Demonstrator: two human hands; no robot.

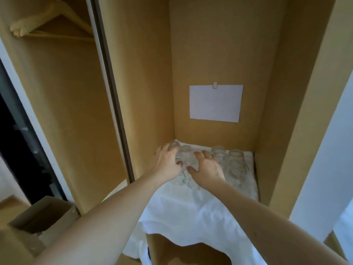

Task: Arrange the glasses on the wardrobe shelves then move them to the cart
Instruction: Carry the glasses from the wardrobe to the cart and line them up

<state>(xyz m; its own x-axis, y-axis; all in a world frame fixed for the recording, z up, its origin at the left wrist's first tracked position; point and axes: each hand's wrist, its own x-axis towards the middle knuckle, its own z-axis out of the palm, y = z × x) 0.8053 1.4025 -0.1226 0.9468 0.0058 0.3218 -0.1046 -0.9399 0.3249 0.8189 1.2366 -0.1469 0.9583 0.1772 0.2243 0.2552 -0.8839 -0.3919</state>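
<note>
Several clear drinking glasses stand on a white towel (191, 211) that covers the wardrobe shelf. One cluster of glasses (186, 159) sits at the back left, another group of glasses (236, 163) at the back right. My left hand (168, 161) lies over the left cluster, fingers spread, fingertips touching the rim of the far-left glass (174, 144). My right hand (207, 166) hovers with spread fingers over the glasses in the middle. Neither hand visibly grips a glass. Both forearms reach in from the bottom of the view.
Wooden walls close the shelf on both sides and at the back, where a white sheet of paper (215, 103) is taped. Wooden hangers (51, 22) hang in the left compartment behind a sliding door frame (112, 92). An open cardboard box (44, 217) stands at lower left.
</note>
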